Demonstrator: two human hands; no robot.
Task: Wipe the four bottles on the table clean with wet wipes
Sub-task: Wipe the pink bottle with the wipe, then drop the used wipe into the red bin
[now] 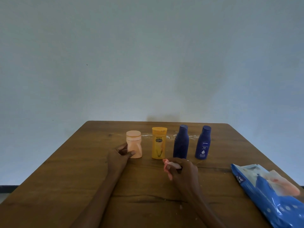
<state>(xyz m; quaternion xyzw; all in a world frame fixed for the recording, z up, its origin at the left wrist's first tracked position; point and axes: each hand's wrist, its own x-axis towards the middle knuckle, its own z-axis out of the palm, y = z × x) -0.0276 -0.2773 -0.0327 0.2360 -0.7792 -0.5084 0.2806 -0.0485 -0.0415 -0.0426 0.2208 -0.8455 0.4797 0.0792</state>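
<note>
Several bottles stand upright in a row on the wooden table (pixel 82 170). From left to right they are a squat peach bottle (pixel 135 142), a yellow bottle (pixel 158 143), a plain dark blue bottle (pixel 181 142) and a dark blue Nivea bottle (pixel 203 143). My left hand (pixel 120 155) grips the lower part of the peach bottle, thumb in front and fingers behind it. My right hand (pixel 182 168) holds a crumpled wet wipe (pixel 169 166) just above the table, in front of the yellow and plain blue bottles.
A blue pack of wet wipes (pixel 269 195) lies at the right edge of the table, with a wipe sticking out of its top. White smears mark the tabletop behind the bottles. A pale wall rises behind the table.
</note>
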